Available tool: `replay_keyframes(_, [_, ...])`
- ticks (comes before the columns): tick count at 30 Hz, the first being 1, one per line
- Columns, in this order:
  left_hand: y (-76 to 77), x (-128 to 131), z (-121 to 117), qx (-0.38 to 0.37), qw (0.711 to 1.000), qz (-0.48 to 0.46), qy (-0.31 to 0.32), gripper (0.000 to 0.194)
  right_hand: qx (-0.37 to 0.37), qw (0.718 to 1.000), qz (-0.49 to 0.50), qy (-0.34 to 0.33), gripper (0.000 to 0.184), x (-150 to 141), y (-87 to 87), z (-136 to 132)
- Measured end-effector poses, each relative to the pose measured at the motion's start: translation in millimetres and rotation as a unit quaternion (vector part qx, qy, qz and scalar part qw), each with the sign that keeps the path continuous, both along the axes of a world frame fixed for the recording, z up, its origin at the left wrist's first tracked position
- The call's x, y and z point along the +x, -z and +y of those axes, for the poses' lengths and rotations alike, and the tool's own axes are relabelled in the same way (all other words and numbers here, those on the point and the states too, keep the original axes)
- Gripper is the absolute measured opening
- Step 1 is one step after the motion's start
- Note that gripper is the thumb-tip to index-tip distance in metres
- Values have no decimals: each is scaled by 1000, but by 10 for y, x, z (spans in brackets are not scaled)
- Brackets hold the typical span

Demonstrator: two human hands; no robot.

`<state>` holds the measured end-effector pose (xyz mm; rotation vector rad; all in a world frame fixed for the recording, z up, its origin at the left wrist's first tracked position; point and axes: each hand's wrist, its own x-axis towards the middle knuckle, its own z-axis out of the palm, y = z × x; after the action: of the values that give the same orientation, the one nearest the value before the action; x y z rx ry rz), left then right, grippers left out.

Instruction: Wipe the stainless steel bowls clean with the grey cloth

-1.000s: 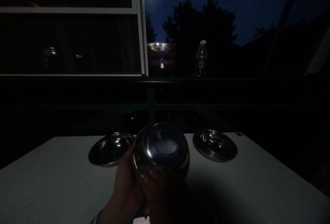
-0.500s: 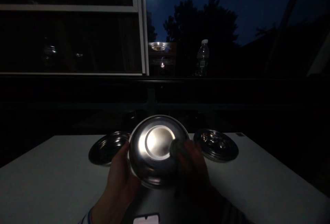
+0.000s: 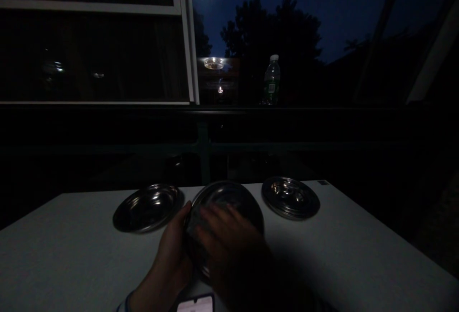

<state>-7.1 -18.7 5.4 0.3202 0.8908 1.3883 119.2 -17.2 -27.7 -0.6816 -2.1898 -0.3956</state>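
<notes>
My left hand (image 3: pixel 172 250) grips the left rim of a steel bowl (image 3: pixel 229 193), which is tipped up with its underside facing me just above the white table (image 3: pixel 71 254). My right hand (image 3: pixel 229 235) lies across the bowl's underside with its fingers pressed against the metal. Whatever is under those fingers is hidden in the dark. A shallow steel plate (image 3: pixel 147 207) rests on the table to the left of the bowl. A second steel plate (image 3: pixel 290 197) rests to its right.
A lit phone screen (image 3: pixel 195 304) sits at the near table edge below my hands. Behind the table runs a dark railing. A plastic water bottle (image 3: pixel 271 81) stands on the ledge beyond it. A window frame (image 3: pixel 186 39) rises at the back left.
The bowl has come down and lost its bright reflection. My right hand slid from the bowl's right side to the left across its underside, covering the greyish pad it held. The view shifted slightly.
</notes>
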Motion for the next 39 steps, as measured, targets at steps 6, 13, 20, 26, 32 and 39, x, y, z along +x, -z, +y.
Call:
replay_keyframes(6, [49, -53, 50, 19, 999, 27, -8, 23, -26, 999, -31, 14, 43, 106, 9, 97])
replay_keyframes(13, [44, 82, -28, 6, 996, 86, 3, 19, -185, 969, 150, 66, 41, 428, 5, 404])
replay_keyframes(20, [31, 108, -126, -18, 994, 63, 85, 41, -117, 990, 76, -20, 35, 270, -31, 244])
replay_keyframes(26, [35, 62, -104, -39, 997, -11, 59, 39, -60, 996, 21, -63, 27, 7, 44, 29])
replay_keyframes(32, [-30, -87, -42, 11, 997, -14, 81, 38, -17, 996, 23, -88, 25, -230, 300, -46])
replay_keyframes(39, [39, 38, -63, -7, 999, 7, 51, 35, -32, 998, -16, -54, 19, -71, 160, 21])
